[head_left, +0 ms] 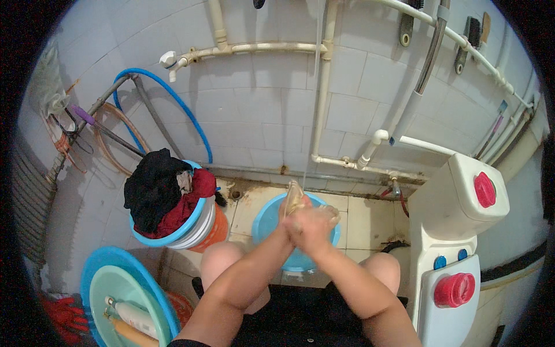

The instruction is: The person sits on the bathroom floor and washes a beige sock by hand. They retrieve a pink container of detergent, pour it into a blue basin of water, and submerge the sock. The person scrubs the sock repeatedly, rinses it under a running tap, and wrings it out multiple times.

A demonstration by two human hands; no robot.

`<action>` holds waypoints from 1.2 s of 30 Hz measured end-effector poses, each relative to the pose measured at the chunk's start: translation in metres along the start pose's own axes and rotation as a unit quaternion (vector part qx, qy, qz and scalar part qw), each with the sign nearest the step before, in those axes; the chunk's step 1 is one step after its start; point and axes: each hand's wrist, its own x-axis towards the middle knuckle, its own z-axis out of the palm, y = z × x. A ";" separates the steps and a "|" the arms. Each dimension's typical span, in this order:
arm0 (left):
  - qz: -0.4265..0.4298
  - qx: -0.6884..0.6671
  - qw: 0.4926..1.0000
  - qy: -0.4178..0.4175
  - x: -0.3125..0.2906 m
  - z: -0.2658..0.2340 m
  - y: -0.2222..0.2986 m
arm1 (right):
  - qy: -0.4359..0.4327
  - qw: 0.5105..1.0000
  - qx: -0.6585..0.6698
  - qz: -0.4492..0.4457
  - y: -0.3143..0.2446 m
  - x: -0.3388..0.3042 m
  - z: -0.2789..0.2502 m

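My two hands meet over a light blue basin (263, 222) on the tiled floor, between my knees. My left hand (293, 215) and my right hand (312, 226) are closed together round a pale yellowish, wet-looking thing (294, 192). Its ends stick out above the left hand and past the right one; its kind cannot be made out. A thin stream (306, 165), apparently water, comes down from above to the hands. The hands blur somewhat and cover the basin's middle.
A white bucket (196, 228) heaped with black and dark red clothes stands left. Nearer are nested basins (92, 272) with a white bottle (134, 317). A white toilet (430, 243) with pink lids is at right. Pipes and a tap (171, 63) run along the wall.
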 end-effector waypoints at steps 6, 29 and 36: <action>0.139 0.214 0.957 0.139 0.016 -0.006 -0.029 | -0.027 0.973 0.070 0.217 0.033 0.010 0.006; 0.019 0.540 0.836 0.098 -0.009 0.081 0.016 | 0.059 0.878 0.348 0.323 0.060 0.023 -0.010; 0.152 0.215 0.953 0.150 -0.009 0.074 0.055 | -0.351 0.751 0.462 0.314 0.075 0.012 -0.018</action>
